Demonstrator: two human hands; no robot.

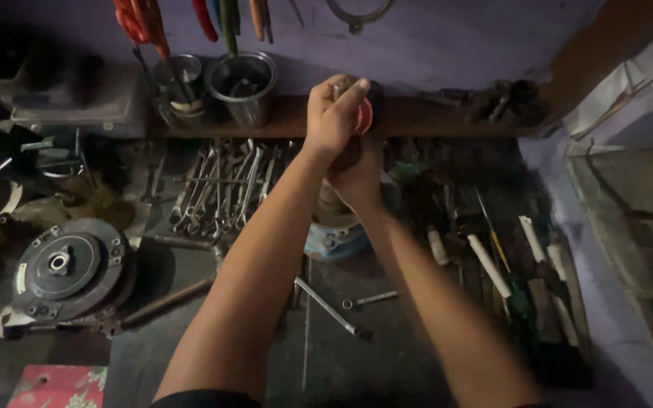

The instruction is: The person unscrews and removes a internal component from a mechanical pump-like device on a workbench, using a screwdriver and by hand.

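Two hands working in head view, raised over cluttered workbench. Left hand clenching around top of small dark part with red ring. Right hand gripping same part from below, directly under left hand. Part sitting between both hands, mostly hidden. Two metal cups standing on shelf behind. Many wrenches lying left of wrists. One round clutch plate resting far left.
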